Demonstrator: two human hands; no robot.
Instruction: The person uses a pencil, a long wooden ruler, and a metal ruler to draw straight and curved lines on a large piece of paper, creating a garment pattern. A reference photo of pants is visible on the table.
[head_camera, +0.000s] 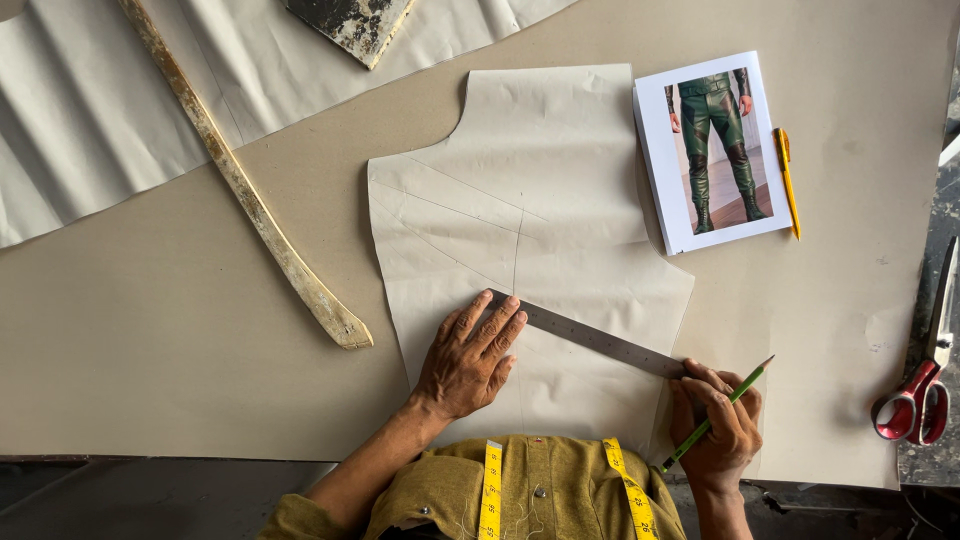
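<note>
While flat, left hand (468, 357) on ruler (590, 337)

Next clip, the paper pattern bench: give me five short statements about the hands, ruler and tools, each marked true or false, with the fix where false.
1. The left hand presses flat on the grey metal ruler. True.
2. The right hand holds a red pen. False: it holds a green pencil.
3. The ruler lies across the cut beige paper pattern piece. True.
4. The red-handled scissors lie on the pattern piece. False: they lie apart, at the right table edge.
5. An orange pen lies beside the printed photo of green trousers. True.
</note>
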